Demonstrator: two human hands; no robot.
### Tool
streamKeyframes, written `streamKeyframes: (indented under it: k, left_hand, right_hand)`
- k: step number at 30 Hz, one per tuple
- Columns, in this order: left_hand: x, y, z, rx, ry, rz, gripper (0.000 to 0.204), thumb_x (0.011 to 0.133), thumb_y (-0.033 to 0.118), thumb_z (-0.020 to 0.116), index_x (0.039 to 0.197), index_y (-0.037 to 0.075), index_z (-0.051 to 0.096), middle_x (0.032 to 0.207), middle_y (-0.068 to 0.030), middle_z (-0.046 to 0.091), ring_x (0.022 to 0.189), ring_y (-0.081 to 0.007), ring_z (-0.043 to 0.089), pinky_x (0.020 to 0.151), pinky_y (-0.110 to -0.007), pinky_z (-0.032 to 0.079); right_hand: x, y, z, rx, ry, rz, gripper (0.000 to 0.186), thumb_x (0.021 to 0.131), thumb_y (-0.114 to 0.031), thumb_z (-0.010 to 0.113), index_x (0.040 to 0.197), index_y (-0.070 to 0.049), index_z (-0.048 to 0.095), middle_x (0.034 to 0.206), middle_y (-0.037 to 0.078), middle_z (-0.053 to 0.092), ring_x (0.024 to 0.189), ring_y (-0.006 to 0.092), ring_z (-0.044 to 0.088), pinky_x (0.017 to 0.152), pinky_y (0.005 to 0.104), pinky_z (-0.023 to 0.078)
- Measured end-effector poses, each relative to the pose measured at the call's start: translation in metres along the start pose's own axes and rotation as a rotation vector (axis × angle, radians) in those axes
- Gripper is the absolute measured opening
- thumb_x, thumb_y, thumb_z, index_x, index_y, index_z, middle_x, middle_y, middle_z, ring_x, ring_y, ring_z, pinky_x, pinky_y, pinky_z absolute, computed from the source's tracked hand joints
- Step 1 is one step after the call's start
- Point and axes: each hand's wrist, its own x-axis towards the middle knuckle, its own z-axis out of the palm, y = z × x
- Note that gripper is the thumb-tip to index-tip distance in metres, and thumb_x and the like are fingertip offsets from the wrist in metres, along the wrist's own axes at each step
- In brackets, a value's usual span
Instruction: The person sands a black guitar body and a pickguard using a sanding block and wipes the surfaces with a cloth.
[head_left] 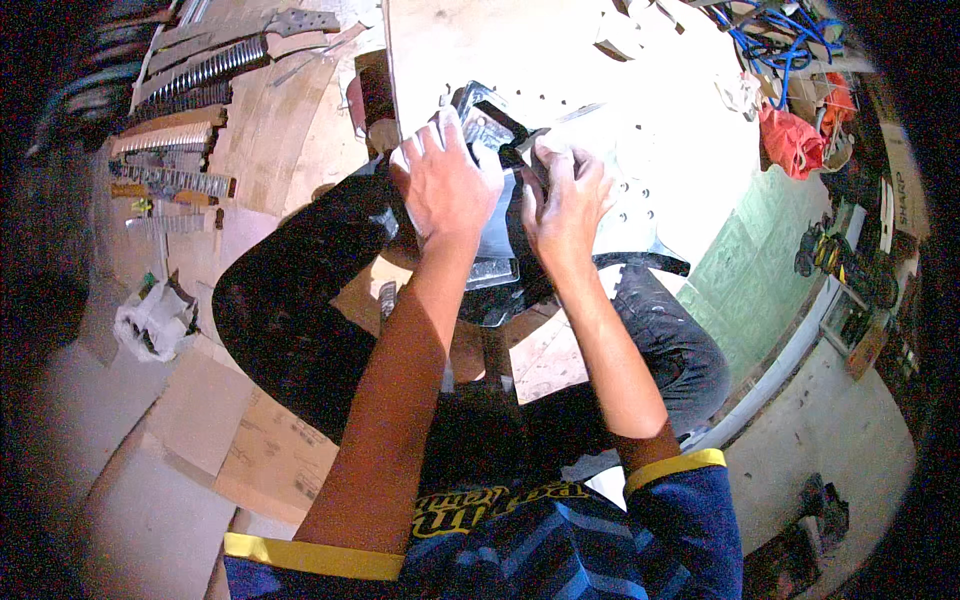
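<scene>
Both my hands are over a brightly lit white board, at a dark, glossy piece with a shiny clear-looking rim. My left hand is closed, fingers bent over the piece's left side next to a metal-looking part with a black slot. Its fingertips are partly hidden. My right hand is closed too, thumb and fingers pinched at a dark edge; what they hold is hard to make out. Under that hand a pale sheet with a curved black edge reaches to the right.
Several saw-like blades lie at the upper left. A crumpled white plastic bag and cardboard are on the left floor. At the upper right are tangled blue cord and a red bag. Green tiles lie right of my knee.
</scene>
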Motion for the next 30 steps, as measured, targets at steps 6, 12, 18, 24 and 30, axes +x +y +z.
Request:
streamKeyframes:
  k: [6,12,18,24,30]
  left_hand:
    - [-0.003,0.012,-0.001,0.099,0.066,0.087,0.064,0.088,0.037,0.059,0.145,0.007,0.051,0.127,-0.0181,0.06,0.123,-0.0354,0.054,0.107,-0.056,0.037]
    - [-0.003,0.008,0.001,0.172,0.114,0.083,0.055,0.09,0.037,0.059,0.134,0.003,0.058,0.133,-0.021,0.06,0.126,-0.0381,0.056,0.105,-0.06,0.041]
    - [-0.002,-0.001,0.006,0.252,0.126,0.149,0.061,0.095,0.045,0.057,0.138,0.002,0.055,0.135,-0.024,0.059,0.127,-0.0388,0.055,0.105,-0.059,0.041]
    - [-0.052,0.015,0.023,0.458,0.336,0.509,0.073,0.095,0.055,0.054,0.145,0.001,0.051,0.143,-0.0269,0.053,0.135,-0.0416,0.047,0.113,-0.059,0.031]
    - [-0.142,0.083,0.054,0.498,-0.341,0.903,0.076,0.095,0.065,0.049,0.145,0.007,0.054,0.15,-0.0179,0.051,0.144,-0.0326,0.041,0.12,-0.061,0.021]
  right_hand:
    - [0.116,0.108,-0.022,0.063,0.088,0.182,0.048,0.087,-0.028,0.077,0.127,-0.004,0.066,0.111,0.022,0.071,0.103,0.0378,0.067,0.093,0.0448,0.051]
    - [0.088,0.14,-0.103,0.598,0.169,0.39,0.06,0.09,-0.018,0.075,0.139,0.009,0.052,0.135,0.025,0.062,0.125,0.0275,0.06,0.106,0.036,0.047]
    - [-0.031,0.13,-0.172,0.751,0.037,0.442,0.059,0.089,-0.016,0.075,0.137,0.01,0.053,0.128,0.021,0.065,0.119,0.0251,0.061,0.101,0.0366,0.05]
    - [-0.076,0.133,-0.179,1.017,0.264,0.677,0.059,0.087,-0.018,0.078,0.134,0.009,0.056,0.127,0.019,0.066,0.115,0.0219,0.063,0.1,0.0348,0.049]
    - [-0.057,0.129,-0.158,0.912,0.359,0.451,0.051,0.082,-0.014,0.081,0.124,0.005,0.059,0.12,0.019,0.068,0.113,0.0259,0.065,0.099,0.0364,0.05]
